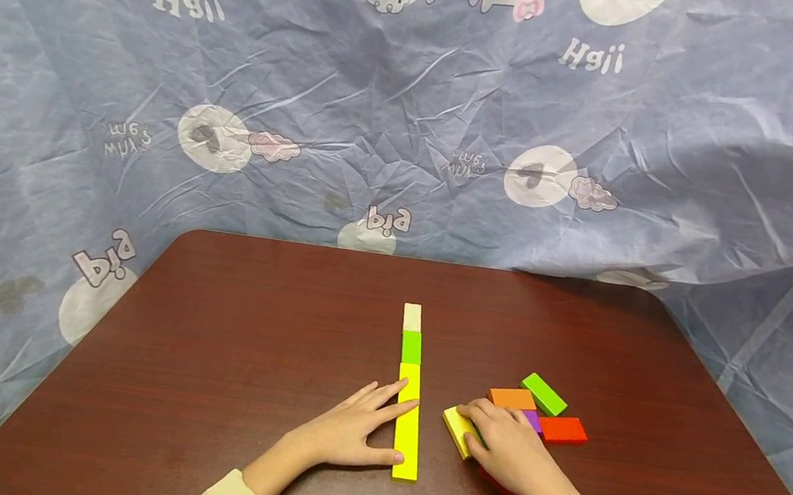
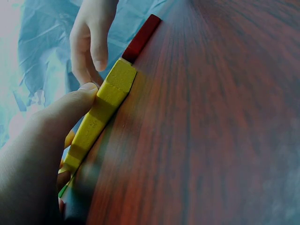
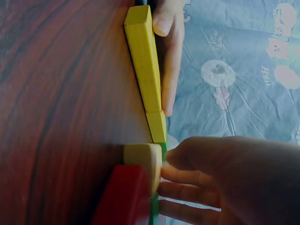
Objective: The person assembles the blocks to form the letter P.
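Note:
My left hand (image 1: 350, 430) rests with fingers spread on a row of yellow blocks (image 1: 407, 436). Its thumb (image 2: 82, 96) touches the near end of the row in the left wrist view. A green block (image 1: 411, 347) and a cream block (image 1: 412, 317) continue the row away from me. To the right, my right hand (image 1: 510, 446) reaches over a pale yellow block (image 1: 456, 429), its thumb and index finger at the block's top. In the right wrist view, these fingers look extended and the pale block (image 3: 140, 152) lies on the table beside a red block (image 3: 123, 194).
Around the right hand lie an orange block (image 1: 513, 398), a light green block (image 1: 544, 395), a red block (image 1: 563, 430) and a partly covered purple block (image 1: 533, 420). The dark wooden table (image 1: 252, 329) ends at a hanging printed cloth (image 1: 352, 116).

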The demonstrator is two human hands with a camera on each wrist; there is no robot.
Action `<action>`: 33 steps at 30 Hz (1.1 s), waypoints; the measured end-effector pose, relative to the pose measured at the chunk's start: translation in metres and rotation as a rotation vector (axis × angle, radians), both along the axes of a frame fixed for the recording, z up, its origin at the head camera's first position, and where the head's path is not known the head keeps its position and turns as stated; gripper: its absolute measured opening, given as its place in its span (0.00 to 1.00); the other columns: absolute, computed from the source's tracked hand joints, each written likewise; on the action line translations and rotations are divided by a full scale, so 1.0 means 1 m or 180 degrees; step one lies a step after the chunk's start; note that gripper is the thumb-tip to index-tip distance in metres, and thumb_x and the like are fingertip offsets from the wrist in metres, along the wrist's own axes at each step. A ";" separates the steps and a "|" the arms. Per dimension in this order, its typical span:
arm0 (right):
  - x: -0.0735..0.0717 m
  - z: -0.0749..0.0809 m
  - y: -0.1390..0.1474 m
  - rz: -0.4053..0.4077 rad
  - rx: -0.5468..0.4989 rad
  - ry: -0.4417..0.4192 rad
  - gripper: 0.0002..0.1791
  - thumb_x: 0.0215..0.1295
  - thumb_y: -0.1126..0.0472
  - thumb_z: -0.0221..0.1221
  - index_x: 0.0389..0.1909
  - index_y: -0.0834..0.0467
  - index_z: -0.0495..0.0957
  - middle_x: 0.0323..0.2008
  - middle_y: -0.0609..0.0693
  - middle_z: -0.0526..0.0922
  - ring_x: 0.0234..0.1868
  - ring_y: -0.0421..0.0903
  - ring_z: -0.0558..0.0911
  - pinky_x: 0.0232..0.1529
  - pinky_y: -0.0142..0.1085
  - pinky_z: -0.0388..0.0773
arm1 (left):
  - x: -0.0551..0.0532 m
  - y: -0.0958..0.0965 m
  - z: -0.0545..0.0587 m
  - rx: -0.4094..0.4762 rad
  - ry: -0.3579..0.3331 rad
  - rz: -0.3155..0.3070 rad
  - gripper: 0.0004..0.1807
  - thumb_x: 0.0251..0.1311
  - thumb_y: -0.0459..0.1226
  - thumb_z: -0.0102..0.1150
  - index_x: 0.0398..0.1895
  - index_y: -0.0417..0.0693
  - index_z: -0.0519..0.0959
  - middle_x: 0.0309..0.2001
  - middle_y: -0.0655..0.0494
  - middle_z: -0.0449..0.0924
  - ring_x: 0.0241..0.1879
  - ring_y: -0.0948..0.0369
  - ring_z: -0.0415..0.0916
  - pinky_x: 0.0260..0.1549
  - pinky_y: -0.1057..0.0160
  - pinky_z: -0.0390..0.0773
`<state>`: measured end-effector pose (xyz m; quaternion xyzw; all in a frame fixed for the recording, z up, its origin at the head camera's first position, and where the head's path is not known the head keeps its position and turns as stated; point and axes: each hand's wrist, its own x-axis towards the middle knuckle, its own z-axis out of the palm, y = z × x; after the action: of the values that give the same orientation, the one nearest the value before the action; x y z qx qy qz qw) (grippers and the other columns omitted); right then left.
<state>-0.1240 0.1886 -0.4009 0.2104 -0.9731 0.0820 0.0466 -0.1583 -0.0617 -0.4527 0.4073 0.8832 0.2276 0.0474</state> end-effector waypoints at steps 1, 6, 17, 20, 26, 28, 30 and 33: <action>0.000 -0.001 0.000 -0.0004 0.0013 -0.0002 0.19 0.55 0.57 0.60 0.49 0.56 0.77 0.46 0.46 0.78 0.49 0.46 0.78 0.50 0.49 0.71 | 0.000 0.000 0.000 0.0001 0.0005 -0.0004 0.38 0.57 0.64 0.42 0.70 0.63 0.52 0.73 0.57 0.41 0.71 0.62 0.47 0.69 0.51 0.46; -0.004 -0.010 -0.002 -0.0061 0.0031 0.0064 0.23 0.56 0.57 0.60 0.54 0.58 0.74 0.48 0.50 0.76 0.48 0.49 0.78 0.51 0.50 0.71 | 0.001 0.001 0.000 0.0013 0.0030 0.0000 0.39 0.57 0.64 0.42 0.70 0.63 0.52 0.73 0.57 0.42 0.70 0.62 0.47 0.69 0.51 0.47; -0.001 0.005 -0.007 -0.0035 -0.0094 -0.0037 0.15 0.56 0.54 0.60 0.44 0.54 0.79 0.42 0.45 0.78 0.44 0.44 0.79 0.48 0.47 0.73 | 0.000 0.001 0.000 0.0013 -0.0024 0.0007 0.39 0.57 0.64 0.42 0.70 0.63 0.52 0.73 0.58 0.41 0.71 0.62 0.47 0.69 0.51 0.47; 0.001 0.009 -0.009 0.0036 -0.0070 -0.0176 0.13 0.56 0.54 0.60 0.41 0.53 0.80 0.39 0.43 0.78 0.41 0.41 0.79 0.45 0.44 0.74 | 0.000 0.000 0.000 0.0005 -0.0013 0.0012 0.39 0.57 0.64 0.42 0.70 0.63 0.52 0.73 0.58 0.41 0.70 0.62 0.47 0.69 0.52 0.47; -0.007 0.003 -0.014 0.0024 -0.0036 -0.0173 0.20 0.56 0.54 0.60 0.49 0.58 0.77 0.48 0.50 0.77 0.49 0.48 0.78 0.50 0.48 0.73 | -0.001 0.000 -0.002 -0.0003 -0.0015 0.0025 0.38 0.57 0.64 0.42 0.70 0.64 0.51 0.73 0.59 0.41 0.71 0.62 0.47 0.69 0.53 0.46; -0.009 0.000 -0.015 0.0017 -0.0055 -0.0179 0.22 0.56 0.54 0.60 0.51 0.59 0.76 0.50 0.51 0.76 0.51 0.49 0.77 0.52 0.50 0.72 | -0.001 -0.001 -0.002 -0.0006 0.0006 0.0026 0.38 0.57 0.64 0.41 0.70 0.64 0.52 0.73 0.59 0.41 0.70 0.62 0.47 0.69 0.53 0.46; -0.010 0.000 -0.016 0.0011 -0.0079 -0.0176 0.22 0.57 0.54 0.60 0.51 0.59 0.75 0.51 0.52 0.76 0.53 0.50 0.76 0.53 0.51 0.70 | -0.001 -0.001 -0.002 0.0000 0.0020 0.0025 0.38 0.57 0.64 0.41 0.70 0.64 0.52 0.73 0.59 0.41 0.70 0.62 0.47 0.69 0.53 0.47; -0.009 0.001 -0.017 -0.0005 -0.0099 -0.0155 0.20 0.57 0.54 0.60 0.49 0.57 0.76 0.51 0.51 0.76 0.52 0.49 0.76 0.54 0.51 0.70 | 0.000 -0.001 -0.002 0.0017 0.0034 0.0024 0.38 0.57 0.65 0.41 0.70 0.63 0.52 0.73 0.59 0.41 0.70 0.62 0.47 0.69 0.52 0.47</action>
<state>-0.1332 0.1721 -0.3996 0.2069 -0.9727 0.1022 0.0262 -0.1587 -0.0623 -0.4548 0.4053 0.8844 0.2280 0.0407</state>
